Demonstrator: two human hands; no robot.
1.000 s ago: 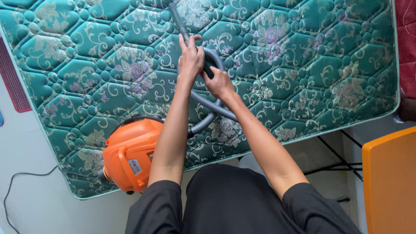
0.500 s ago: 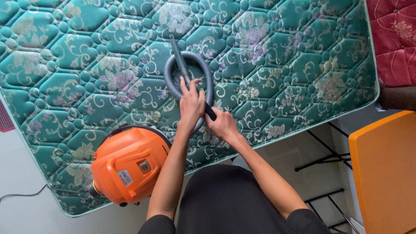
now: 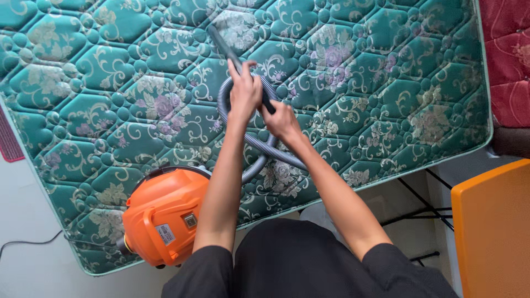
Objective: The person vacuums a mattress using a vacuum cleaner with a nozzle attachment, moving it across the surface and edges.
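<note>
My left hand [image 3: 244, 91] and my right hand [image 3: 280, 121] both grip a black vacuum wand [image 3: 223, 46] that points away over a green quilted mattress [image 3: 359, 72]. The left hand sits higher on the wand, the right just behind it at the handle. A grey ribbed hose [image 3: 259, 149] loops under my hands and runs back toward an orange vacuum cleaner [image 3: 165, 215], which rests on the mattress near its front edge, beside my left forearm.
An orange panel [image 3: 491, 226] stands at the right. A red patterned cover [image 3: 508, 60] lies at the top right. Black cables [image 3: 419, 204] and a thin cord [image 3: 27, 243] lie on the pale floor.
Both hands have pushed the wand farther away over the mattress. The view has shifted, so the orange vacuum cleaner sits more toward the middle.
</note>
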